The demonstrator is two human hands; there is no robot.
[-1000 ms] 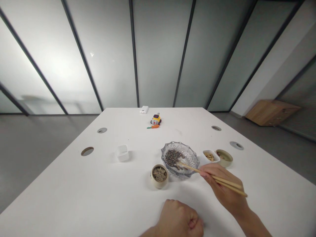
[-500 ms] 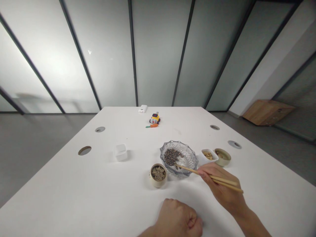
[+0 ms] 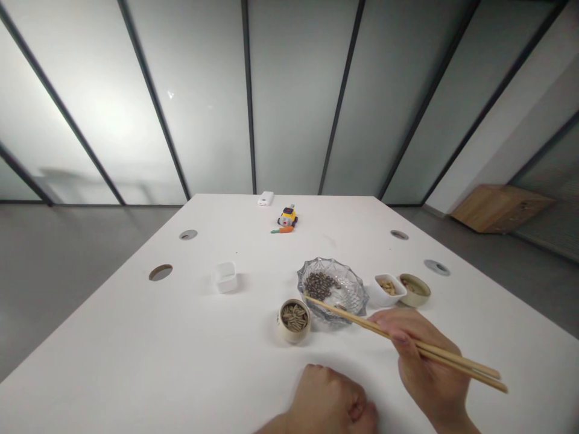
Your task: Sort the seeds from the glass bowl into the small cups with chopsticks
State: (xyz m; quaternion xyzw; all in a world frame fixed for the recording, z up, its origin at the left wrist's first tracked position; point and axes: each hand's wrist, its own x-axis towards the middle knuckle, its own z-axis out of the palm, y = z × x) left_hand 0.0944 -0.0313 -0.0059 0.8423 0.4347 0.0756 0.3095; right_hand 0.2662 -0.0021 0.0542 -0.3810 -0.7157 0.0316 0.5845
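My right hand is closed around a pair of wooden chopsticks. Their tips lie near the left front rim of a scalloped glass bowl, close to a small cream cup. Dark brown beans are gathered on the left side of the bowl. The cup holds striped seeds that look like sunflower seeds. Whether the tips pinch anything is too small to tell. My left hand rests on the table as a fist, in front of the cup, apart from everything else.
Right of the glass bowl stand a white dish of pale brown pieces and an olive-toned cup. A translucent container sits to the left. Farther back are a toy vehicle, a toy carrot and a white box-like device.
The chopstick tips have moved left from inside the glass bowl to its left front rim. My right hand has shifted and turned, and the sticks lie closer together. My left fist stays put.
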